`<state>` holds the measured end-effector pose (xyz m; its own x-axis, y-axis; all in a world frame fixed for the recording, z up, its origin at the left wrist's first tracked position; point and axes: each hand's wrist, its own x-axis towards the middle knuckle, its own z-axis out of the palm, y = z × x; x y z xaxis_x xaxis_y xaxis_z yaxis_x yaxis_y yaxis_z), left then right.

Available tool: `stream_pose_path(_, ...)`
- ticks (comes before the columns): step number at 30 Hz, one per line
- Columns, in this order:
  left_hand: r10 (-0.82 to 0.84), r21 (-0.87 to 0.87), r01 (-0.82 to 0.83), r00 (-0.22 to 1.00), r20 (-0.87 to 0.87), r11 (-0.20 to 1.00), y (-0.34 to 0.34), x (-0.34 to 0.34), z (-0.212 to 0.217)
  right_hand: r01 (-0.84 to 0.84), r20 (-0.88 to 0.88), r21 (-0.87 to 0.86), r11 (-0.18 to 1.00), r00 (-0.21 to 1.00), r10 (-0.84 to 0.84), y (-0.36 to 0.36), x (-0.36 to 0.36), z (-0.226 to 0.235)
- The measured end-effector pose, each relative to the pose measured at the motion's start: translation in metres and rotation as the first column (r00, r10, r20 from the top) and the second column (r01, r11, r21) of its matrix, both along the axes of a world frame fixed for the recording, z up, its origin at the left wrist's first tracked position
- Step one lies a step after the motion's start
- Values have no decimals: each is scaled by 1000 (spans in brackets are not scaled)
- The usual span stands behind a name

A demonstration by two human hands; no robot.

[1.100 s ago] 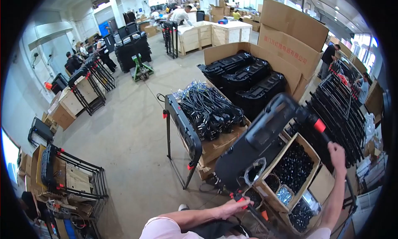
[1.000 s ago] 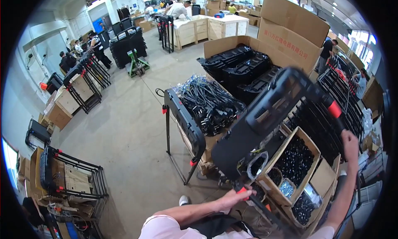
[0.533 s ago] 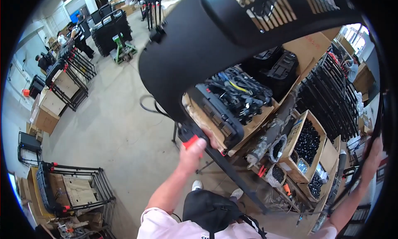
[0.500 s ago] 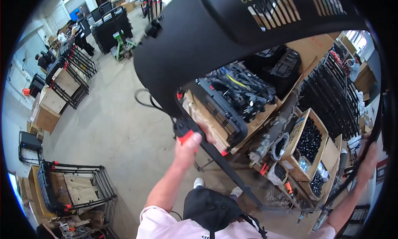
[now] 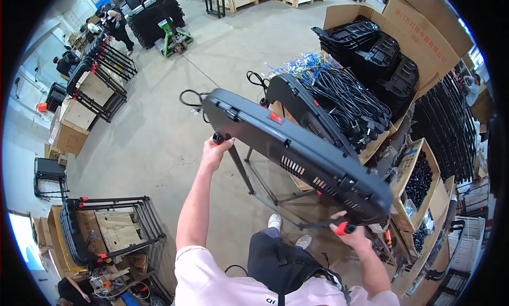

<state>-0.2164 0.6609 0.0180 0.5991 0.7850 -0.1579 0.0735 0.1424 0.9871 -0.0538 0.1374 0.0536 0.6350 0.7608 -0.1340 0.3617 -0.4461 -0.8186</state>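
A long black plastic housing [image 5: 254, 128] on tubular legs [image 5: 241, 171] hangs tilted in front of me, its left end higher and farther away. Vent slots line its side, and a red rocker switch [image 5: 275, 117] sits on its upper edge. My left hand [image 5: 214, 151] is closed round a black-and-red leg joint below the left end. Under the right end, my right hand [image 5: 351, 234] grips a similar red-marked joint; its fingers are partly hidden. A black power cord [image 5: 191, 98] loops out at the left end. Right behind stands a second similar housing [image 5: 305, 102].
A large carton [image 5: 419, 33] holds black plastic shells [image 5: 371, 51] beside a heap of black cables [image 5: 347, 94]. Small black parts fill a box [image 5: 419, 176] on my right. Frames are stacked at left [image 5: 114, 221]; a green pallet truck [image 5: 172, 38] and people stand farther off.
The housing has come down and away from my view, its switch edge now showing. My right hand moved inward from the far right; my left hand shifted slightly up and left.
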Motion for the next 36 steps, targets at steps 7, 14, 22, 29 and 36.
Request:
stream_pose_path(7,-91,-49,83,974,-208,995,65,89,-79,394,-517,163,905,815,-262,17,-27,-236)
stream_pose_path(14,-20,-15,17,967,-254,1000,93,128,-128,70,41,-273,959,997,-61,82,-24,-204)
stream_pose_path(22,-37,73,68,933,-358,995,104,171,-148,197,66,-102,975,979,-190,97,3,-199)
stream_pose_path(29,-13,221,134,879,-476,966,80,179,-128,245,121,-256,935,968,-221,78,-9,-234)
stream_pose_path(36,-60,221,172,898,-435,960,94,197,-145,430,-427,0,903,816,-389,64,-14,-284)
